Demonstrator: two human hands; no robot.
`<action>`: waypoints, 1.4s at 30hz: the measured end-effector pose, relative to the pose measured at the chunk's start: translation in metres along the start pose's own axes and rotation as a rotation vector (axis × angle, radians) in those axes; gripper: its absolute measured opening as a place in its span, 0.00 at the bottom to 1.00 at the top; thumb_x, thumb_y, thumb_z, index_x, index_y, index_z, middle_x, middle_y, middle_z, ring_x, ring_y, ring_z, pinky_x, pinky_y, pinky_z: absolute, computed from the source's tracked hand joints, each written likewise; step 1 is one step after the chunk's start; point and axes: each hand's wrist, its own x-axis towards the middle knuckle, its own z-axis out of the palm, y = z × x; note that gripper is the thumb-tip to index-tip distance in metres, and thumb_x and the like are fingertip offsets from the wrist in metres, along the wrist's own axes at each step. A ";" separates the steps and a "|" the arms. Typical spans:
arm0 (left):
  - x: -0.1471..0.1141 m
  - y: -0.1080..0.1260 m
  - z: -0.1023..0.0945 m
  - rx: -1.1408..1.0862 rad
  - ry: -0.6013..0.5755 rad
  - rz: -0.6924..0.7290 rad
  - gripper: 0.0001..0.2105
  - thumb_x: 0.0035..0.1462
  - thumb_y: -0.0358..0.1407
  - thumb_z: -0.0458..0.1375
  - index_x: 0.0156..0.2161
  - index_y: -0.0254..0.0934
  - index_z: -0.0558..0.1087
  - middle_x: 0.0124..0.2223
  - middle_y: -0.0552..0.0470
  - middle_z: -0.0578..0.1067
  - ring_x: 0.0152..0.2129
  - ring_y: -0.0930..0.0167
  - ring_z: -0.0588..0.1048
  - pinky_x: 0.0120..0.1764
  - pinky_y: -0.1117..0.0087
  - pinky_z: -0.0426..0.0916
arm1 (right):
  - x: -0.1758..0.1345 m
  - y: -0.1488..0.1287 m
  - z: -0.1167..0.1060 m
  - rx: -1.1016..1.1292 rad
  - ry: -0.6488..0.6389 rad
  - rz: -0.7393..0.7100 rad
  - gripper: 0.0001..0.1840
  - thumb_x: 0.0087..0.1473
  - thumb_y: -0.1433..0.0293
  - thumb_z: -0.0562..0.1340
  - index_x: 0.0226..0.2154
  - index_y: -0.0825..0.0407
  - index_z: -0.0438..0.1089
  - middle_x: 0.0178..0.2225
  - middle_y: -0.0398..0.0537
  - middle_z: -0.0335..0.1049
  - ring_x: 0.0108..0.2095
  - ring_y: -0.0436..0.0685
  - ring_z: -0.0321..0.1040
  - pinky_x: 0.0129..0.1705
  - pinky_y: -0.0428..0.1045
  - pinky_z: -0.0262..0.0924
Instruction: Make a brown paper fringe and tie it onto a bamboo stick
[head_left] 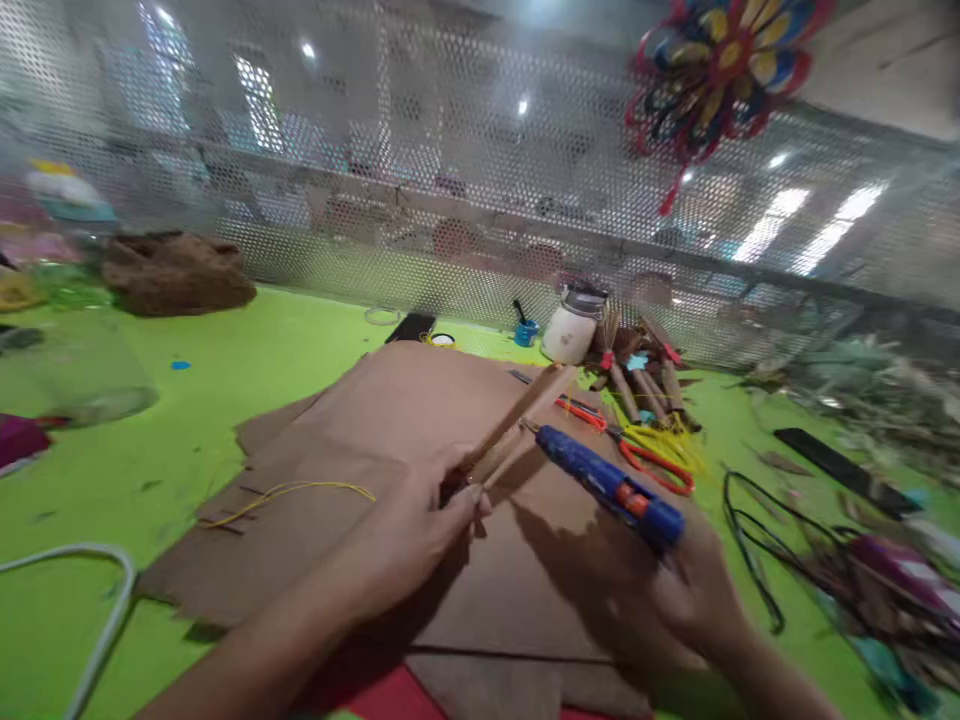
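Note:
My left hand is closed around the lower end of a folded strip of brown cardboard, which slants up to the right. In my right hand is a blue hot glue gun, my fingers wrapped round its handle. The gun's nozzle points left, at or very near the strip's edge; whether it touches cannot be made out. Both hands are over stacked brown cardboard sheets. A yellow cord and thin dark sticks lie on the sheets at left.
Orange-handled scissors and yellow string lie right of the sheets. Behind stand a white jar, a small blue pot and bundled brown rolls. A black cable and scraps are at right, a white cable at left.

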 end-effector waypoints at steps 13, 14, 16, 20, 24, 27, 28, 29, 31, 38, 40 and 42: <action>-0.002 0.000 0.003 0.064 0.054 0.025 0.12 0.60 0.37 0.47 0.45 0.35 0.66 0.32 0.52 0.72 0.26 0.74 0.68 0.29 0.73 0.63 | -0.007 0.003 0.008 0.027 -0.060 0.108 0.04 0.56 0.69 0.56 0.29 0.50 0.61 0.22 0.41 0.63 0.22 0.51 0.61 0.24 0.45 0.56; -0.002 0.000 0.003 0.043 0.051 0.018 0.12 0.60 0.37 0.47 0.46 0.35 0.66 0.33 0.52 0.72 0.26 0.74 0.68 0.29 0.73 0.63 | -0.006 0.005 0.007 0.021 -0.046 0.105 0.04 0.56 0.70 0.56 0.29 0.49 0.61 0.22 0.40 0.63 0.21 0.51 0.61 0.24 0.45 0.56; -0.003 0.000 0.004 -0.002 0.042 -0.001 0.14 0.60 0.38 0.47 0.48 0.35 0.65 0.33 0.51 0.72 0.25 0.74 0.68 0.28 0.74 0.63 | -0.004 0.008 0.005 -0.007 -0.023 0.103 0.03 0.55 0.70 0.56 0.30 0.49 0.61 0.23 0.41 0.64 0.22 0.51 0.62 0.24 0.45 0.57; -0.003 0.002 0.005 -0.033 0.034 -0.026 0.16 0.59 0.39 0.48 0.50 0.35 0.64 0.33 0.51 0.72 0.25 0.74 0.67 0.27 0.74 0.63 | -0.002 0.011 0.003 -0.033 0.006 0.103 0.03 0.55 0.70 0.57 0.35 0.49 0.63 0.28 0.44 0.68 0.26 0.53 0.66 0.27 0.46 0.59; -0.002 0.003 0.004 -0.014 0.033 -0.024 0.14 0.59 0.39 0.49 0.48 0.35 0.65 0.32 0.52 0.72 0.24 0.74 0.67 0.27 0.74 0.63 | -0.006 0.009 0.003 -0.044 0.010 0.064 0.07 0.55 0.71 0.57 0.38 0.48 0.63 0.30 0.44 0.70 0.30 0.54 0.68 0.30 0.46 0.62; -0.002 0.003 0.003 0.007 0.034 -0.023 0.12 0.59 0.40 0.49 0.43 0.35 0.66 0.31 0.52 0.72 0.23 0.74 0.67 0.26 0.75 0.63 | -0.011 0.008 0.004 -0.085 0.007 0.026 0.12 0.54 0.71 0.57 0.43 0.49 0.63 0.35 0.47 0.72 0.35 0.57 0.70 0.35 0.49 0.64; -0.003 0.003 0.003 0.014 0.037 -0.021 0.12 0.59 0.40 0.49 0.42 0.35 0.67 0.30 0.52 0.72 0.23 0.74 0.67 0.26 0.75 0.62 | -0.012 0.008 0.004 -0.088 0.007 0.029 0.11 0.53 0.71 0.57 0.42 0.49 0.63 0.35 0.47 0.72 0.35 0.57 0.70 0.34 0.49 0.64; -0.003 0.003 0.003 0.020 0.038 -0.018 0.12 0.59 0.40 0.49 0.40 0.35 0.67 0.30 0.52 0.72 0.23 0.74 0.67 0.26 0.75 0.62 | -0.012 0.008 0.004 -0.084 0.005 0.038 0.09 0.53 0.71 0.57 0.40 0.49 0.64 0.33 0.47 0.72 0.33 0.57 0.70 0.33 0.48 0.64; -0.004 0.003 0.003 0.028 0.037 -0.016 0.11 0.59 0.40 0.48 0.40 0.35 0.67 0.30 0.52 0.72 0.23 0.74 0.67 0.26 0.75 0.63 | -0.009 0.009 0.003 -0.065 0.011 0.056 0.05 0.54 0.71 0.57 0.36 0.49 0.64 0.30 0.45 0.71 0.30 0.55 0.70 0.29 0.47 0.62; -0.004 0.001 0.004 0.046 0.036 -0.014 0.13 0.59 0.41 0.49 0.43 0.35 0.66 0.32 0.51 0.73 0.25 0.74 0.68 0.28 0.74 0.63 | 0.000 0.023 -0.003 -0.035 0.108 0.148 0.07 0.54 0.69 0.58 0.39 0.50 0.67 0.30 0.45 0.71 0.29 0.54 0.69 0.31 0.46 0.63; -0.004 0.000 0.004 0.055 0.038 -0.017 0.14 0.59 0.42 0.49 0.45 0.35 0.66 0.32 0.51 0.74 0.25 0.73 0.68 0.28 0.74 0.63 | -0.002 0.027 -0.005 -0.053 0.113 0.181 0.08 0.54 0.67 0.59 0.38 0.52 0.68 0.29 0.46 0.71 0.28 0.55 0.69 0.31 0.47 0.63; -0.004 -0.001 0.004 0.051 0.050 -0.021 0.16 0.59 0.43 0.50 0.48 0.35 0.66 0.33 0.51 0.74 0.25 0.73 0.69 0.28 0.74 0.64 | -0.003 0.030 -0.005 -0.078 0.129 0.208 0.10 0.54 0.66 0.59 0.38 0.53 0.68 0.31 0.48 0.72 0.30 0.56 0.70 0.32 0.48 0.63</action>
